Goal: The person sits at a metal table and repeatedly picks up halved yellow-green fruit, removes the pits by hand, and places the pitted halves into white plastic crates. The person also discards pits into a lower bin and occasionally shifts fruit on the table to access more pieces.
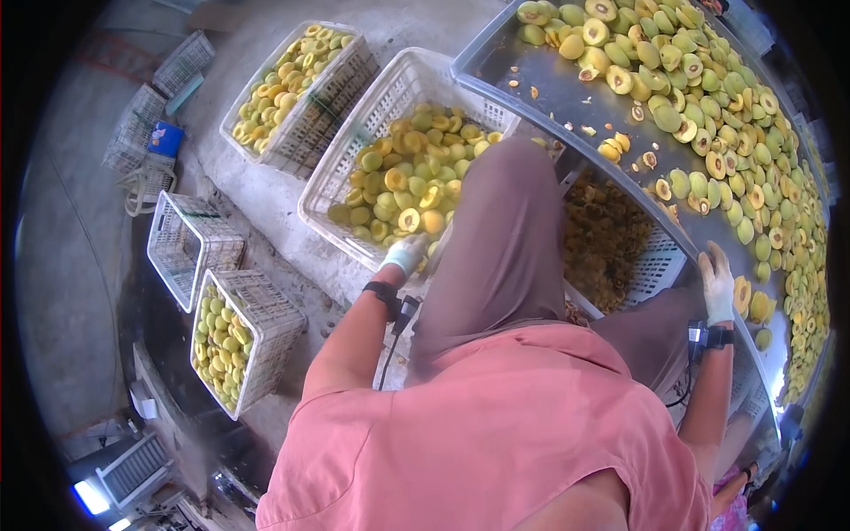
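Observation:
Halved yellow-green stone fruit [398,179] partly fill a white plastic crate [332,172] on the floor beside my knee. My gloved left hand [406,255] is at the crate's near edge, close to the fruit; whether its fingers hold a piece is unclear. To the right, my gloved right hand [717,282] is at the rim of a metal sorting table [591,149], with its fingers extended and no fruit visible in them. Many fruit halves [737,152], some with stones, are spread over that table, and a few lie just right of my right hand.
Below the table stands a crate of brown fruit stones [604,245]. Another fruit-filled crate [358,60] is at the upper left, and one [265,338] lies at the lower left beside an empty crate [199,242]. A person's arm [734,488] shows at the lower right.

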Available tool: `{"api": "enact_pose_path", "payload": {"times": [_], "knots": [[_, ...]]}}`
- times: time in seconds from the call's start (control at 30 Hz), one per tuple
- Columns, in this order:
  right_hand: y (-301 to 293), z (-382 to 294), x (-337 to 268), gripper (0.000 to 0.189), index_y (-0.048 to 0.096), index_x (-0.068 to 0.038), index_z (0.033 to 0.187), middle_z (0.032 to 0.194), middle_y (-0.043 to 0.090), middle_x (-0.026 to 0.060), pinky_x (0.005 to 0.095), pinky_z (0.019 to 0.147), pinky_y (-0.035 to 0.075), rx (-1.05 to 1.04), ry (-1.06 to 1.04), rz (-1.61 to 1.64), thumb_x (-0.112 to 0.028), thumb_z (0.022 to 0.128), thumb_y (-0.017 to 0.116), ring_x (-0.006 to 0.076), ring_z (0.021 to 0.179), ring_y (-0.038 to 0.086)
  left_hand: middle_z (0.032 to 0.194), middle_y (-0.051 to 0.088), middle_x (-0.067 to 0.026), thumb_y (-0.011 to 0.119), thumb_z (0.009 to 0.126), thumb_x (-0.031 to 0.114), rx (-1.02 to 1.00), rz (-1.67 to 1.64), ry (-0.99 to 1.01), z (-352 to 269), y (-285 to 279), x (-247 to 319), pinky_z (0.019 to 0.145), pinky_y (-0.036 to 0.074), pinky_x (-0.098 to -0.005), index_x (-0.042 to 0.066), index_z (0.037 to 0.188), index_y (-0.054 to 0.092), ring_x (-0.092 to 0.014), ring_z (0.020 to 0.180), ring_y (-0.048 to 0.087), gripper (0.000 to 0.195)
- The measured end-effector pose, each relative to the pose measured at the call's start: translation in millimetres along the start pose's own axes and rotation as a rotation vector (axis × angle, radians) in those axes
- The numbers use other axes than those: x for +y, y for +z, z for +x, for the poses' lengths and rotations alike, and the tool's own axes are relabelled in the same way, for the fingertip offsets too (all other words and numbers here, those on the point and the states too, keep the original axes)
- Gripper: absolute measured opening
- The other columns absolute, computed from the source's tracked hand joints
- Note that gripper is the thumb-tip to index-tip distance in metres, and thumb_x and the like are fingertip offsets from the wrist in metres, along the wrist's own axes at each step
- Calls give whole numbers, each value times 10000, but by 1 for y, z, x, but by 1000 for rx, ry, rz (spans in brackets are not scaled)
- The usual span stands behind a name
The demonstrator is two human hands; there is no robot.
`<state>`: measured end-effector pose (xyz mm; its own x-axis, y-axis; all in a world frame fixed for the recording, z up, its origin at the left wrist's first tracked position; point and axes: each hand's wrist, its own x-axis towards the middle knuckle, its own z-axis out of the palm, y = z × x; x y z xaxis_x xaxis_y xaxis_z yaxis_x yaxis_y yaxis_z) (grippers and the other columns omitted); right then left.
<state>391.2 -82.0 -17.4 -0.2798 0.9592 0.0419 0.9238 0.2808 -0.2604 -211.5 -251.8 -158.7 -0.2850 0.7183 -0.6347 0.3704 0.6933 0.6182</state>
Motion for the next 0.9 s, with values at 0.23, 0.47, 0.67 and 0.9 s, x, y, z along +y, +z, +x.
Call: {"api": "enact_pose_path", "payload": {"times": [0.23,0.47,0.67,0.9], "knots": [[-16,15,-38,305,600,-44,1102,1222,558,170,378,901,476,124,-162,-113,-101,803,584,311,1084,566,1184,578,-175,604,848,368,250,732,-7,87,-14,-49,893,486,-439,220,1318,497,-338,1070,580,504],[-41,17,-67,332,596,-99,1154,1166,584,136,379,886,465,159,468,239,-279,876,594,330,1046,576,1178,491,-151,653,808,237,136,915,-84,97,-8,-1,849,504,-440,201,1247,474,-347,1025,585,475],[-36,53,-98,304,620,-93,1104,1011,630,142,368,812,485,-87,166,183,-269,859,586,319,903,609,1140,529,-177,637,823,229,253,754,-157,90,-4,4,839,509,-418,122,1177,466,-355,1009,592,408],[-40,92,-106,416,624,-79,1064,997,639,154,396,828,469,-408,32,239,-430,844,580,345,942,596,1163,566,-161,643,815,206,339,171,-166,87,-55,-54,775,523,-377,71,1217,532,-289,969,605,439]]}}
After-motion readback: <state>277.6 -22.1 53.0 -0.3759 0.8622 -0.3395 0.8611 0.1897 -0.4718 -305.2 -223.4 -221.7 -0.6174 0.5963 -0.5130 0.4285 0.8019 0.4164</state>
